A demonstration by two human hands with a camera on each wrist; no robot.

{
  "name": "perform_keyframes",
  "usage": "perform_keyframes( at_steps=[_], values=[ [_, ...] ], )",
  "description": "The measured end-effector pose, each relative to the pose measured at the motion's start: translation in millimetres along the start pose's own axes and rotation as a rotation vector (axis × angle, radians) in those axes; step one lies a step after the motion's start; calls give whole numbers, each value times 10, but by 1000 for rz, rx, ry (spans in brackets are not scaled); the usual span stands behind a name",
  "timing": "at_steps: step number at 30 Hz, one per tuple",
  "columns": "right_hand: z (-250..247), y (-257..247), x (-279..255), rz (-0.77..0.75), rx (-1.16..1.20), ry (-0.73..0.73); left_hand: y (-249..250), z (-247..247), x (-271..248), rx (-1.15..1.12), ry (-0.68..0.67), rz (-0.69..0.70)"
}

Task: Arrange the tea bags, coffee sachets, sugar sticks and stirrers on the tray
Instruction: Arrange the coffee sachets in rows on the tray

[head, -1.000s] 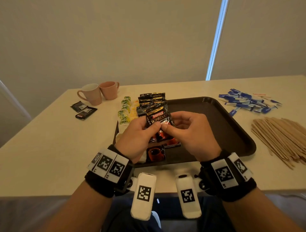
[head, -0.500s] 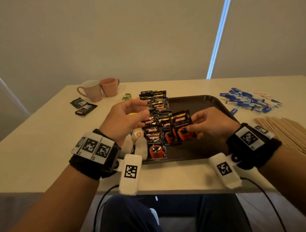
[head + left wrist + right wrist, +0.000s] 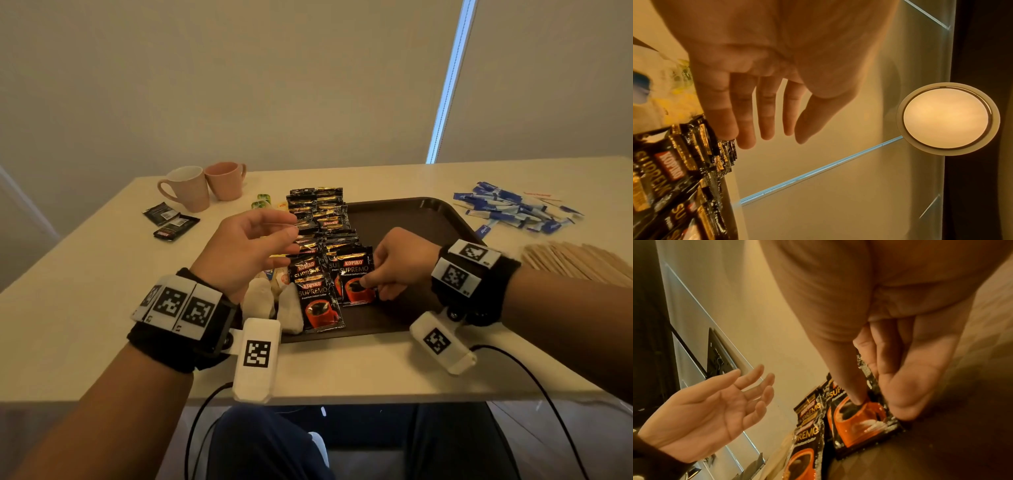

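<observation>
We see a broad cream-coloured table (image 3: 85, 274) reaching from the near edge to the far wall, and on it a dark brown rectangular plastic tray (image 3: 411, 219) with a raised rim, set near the middle. On the left part of the tray two overlapping columns of black foil coffee sachets with a red cup printed on them (image 3: 317, 219) run from the far rim toward the near rim, and left of them lies a row of pale tea bags in yellow and green wrappers (image 3: 263, 198), mostly hidden by the left hand. To the right of the tray, near the table's right edge, lies a large loose pile of thin wooden stirrers (image 3: 579, 260), and farther back a scattered heap of blue and white paper sugar sticks (image 3: 510, 209). At the far left stand two pink ceramic mugs (image 3: 205, 185) side by side, touching, and just nearer than them two more black sachets (image 3: 169, 221) lie on the bare table. Our left hand (image 3: 246, 246) hovers above the tea bags and the sachet columns, palm turned inward, fingers loosely spread and holding nothing. Our right hand (image 3: 402, 263) is low over the tray, thumb and fingers pinching the right edge of one black coffee sachet (image 3: 354, 277), which lies at the near end of the right column, overlapping its neighbour on the left; the right wrist view shows the thumb (image 3: 851, 386) pressed on the printed orange-red cup.
</observation>
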State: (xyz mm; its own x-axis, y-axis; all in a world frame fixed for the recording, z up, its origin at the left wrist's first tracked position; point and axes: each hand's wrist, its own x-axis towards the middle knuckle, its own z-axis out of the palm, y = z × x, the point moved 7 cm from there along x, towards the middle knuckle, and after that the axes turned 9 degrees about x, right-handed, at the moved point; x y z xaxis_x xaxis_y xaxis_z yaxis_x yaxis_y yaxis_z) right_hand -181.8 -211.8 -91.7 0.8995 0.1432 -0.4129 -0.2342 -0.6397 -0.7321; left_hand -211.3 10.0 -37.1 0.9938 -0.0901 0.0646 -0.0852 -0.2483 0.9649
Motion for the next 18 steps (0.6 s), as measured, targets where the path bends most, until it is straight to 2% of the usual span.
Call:
perform_keyframes(
  at_steps=[13,18],
  values=[
    [27,70,-49,-18,105,-36,-58,-351,50,99,39,-91],
    [-90,4,-184,-134,-25,81,-233,-917,249,247,179,-224]
  ],
)
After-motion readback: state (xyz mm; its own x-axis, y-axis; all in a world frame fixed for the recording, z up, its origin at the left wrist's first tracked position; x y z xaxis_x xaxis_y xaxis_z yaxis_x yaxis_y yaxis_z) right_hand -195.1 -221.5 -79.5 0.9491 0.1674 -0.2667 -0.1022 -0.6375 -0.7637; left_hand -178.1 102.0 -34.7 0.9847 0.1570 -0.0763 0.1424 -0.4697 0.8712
